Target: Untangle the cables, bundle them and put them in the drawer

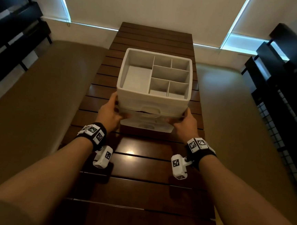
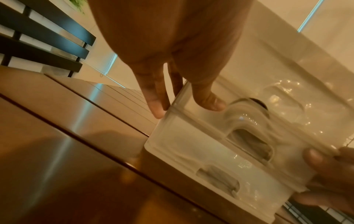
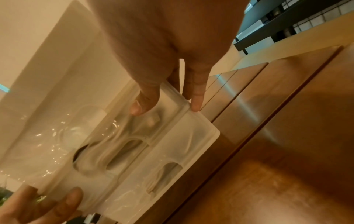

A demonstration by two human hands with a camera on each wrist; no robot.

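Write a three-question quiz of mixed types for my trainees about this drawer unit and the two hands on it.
1. True or false: the divided tray on top of the white drawer unit holds coiled cables.
2. Multiple choice: where does the left hand touch? A) the tray's rim B) the left corner of a translucent drawer front C) the wooden table
3. Fill in: the right hand holds the drawer front's ___ corner.

Key: 1 false, every compartment shows bare; 2 B; 3 right. Something dark shows inside through the drawer's handle opening, but whether it is cable cannot be told.
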